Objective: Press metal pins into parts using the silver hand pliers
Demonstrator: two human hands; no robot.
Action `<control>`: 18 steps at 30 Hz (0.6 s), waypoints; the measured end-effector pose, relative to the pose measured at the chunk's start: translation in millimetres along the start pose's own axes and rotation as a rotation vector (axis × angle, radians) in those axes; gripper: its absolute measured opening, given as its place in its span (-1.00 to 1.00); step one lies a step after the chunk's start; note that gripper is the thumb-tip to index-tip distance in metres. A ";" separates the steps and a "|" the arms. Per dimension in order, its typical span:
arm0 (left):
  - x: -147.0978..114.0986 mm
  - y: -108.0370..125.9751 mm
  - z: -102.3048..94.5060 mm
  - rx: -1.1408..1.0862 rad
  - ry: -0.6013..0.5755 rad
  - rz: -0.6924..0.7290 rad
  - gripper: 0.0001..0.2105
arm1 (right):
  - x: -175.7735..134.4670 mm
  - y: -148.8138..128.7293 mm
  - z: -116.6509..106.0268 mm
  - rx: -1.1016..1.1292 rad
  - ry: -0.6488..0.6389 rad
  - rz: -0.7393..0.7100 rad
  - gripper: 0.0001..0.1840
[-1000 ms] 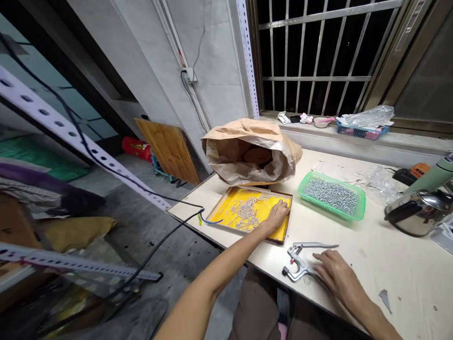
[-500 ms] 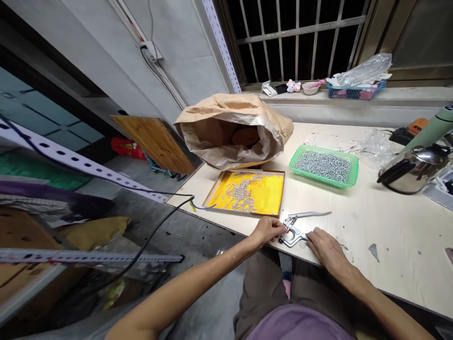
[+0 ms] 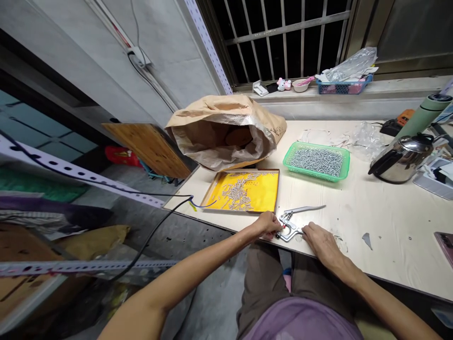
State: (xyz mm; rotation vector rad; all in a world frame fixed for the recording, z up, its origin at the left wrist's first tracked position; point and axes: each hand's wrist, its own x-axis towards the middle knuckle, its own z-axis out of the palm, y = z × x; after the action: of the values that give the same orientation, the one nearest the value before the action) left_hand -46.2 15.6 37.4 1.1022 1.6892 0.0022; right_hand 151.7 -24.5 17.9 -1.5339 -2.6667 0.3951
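Silver spring-loaded pliers (image 3: pixel 290 232) lie at the table's front edge, with the long upper handle spread away from the lower one. My right hand (image 3: pixel 321 243) is closed round the end of the lower handle. At the jaw end, my left hand (image 3: pixel 269 225) pinches its fingertips together beside a small red part; whatever is between them is too small to make out. Just behind my left hand lies a shallow tray (image 3: pixel 277 191) with a yellow bottom, holding many small metal pins (image 3: pixel 239 194). A green plastic basket (image 3: pixel 287 163) full of similar silvery pieces stands farther back.
An open brown paper sack (image 3: pixel 226 106) lies behind the tray. To the right stand a steel kettle (image 3: pixel 406 160) and a green bottle (image 3: pixel 421 115). A grey scrap (image 3: pixel 367 240) and a phone-like object (image 3: pixel 445 245) lie right. A dark cable (image 3: pixel 155 231) hangs at the left edge.
The camera view has shifted slightly, so the whole scene sits a little farther left. Both hands stay at the pliers, with only slight finger movement.
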 end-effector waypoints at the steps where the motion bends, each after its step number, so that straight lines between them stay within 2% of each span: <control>1: -0.7 3.0 -0.5 0.024 0.004 -0.004 -0.78 | -0.2 -0.5 0.1 -0.004 -0.002 0.005 -0.87; 6: -3.2 7.8 -0.2 0.050 0.029 -0.021 -0.78 | -1.6 -2.6 0.6 0.018 0.024 0.012 -0.85; 11: -3.5 0.7 0.8 0.042 -0.020 -0.022 -0.82 | -2.7 -4.6 2.7 -0.007 0.036 0.004 -0.83; 18: -5.1 -5.2 5.0 0.027 0.005 0.017 -0.82 | -4.7 -3.8 5.8 -0.035 0.059 -0.032 -0.84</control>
State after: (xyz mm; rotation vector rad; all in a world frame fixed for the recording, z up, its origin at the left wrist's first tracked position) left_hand -45.9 6.8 36.5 1.1370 1.6892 -0.0068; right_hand 150.0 -31.5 13.7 -1.4849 -2.6637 0.2995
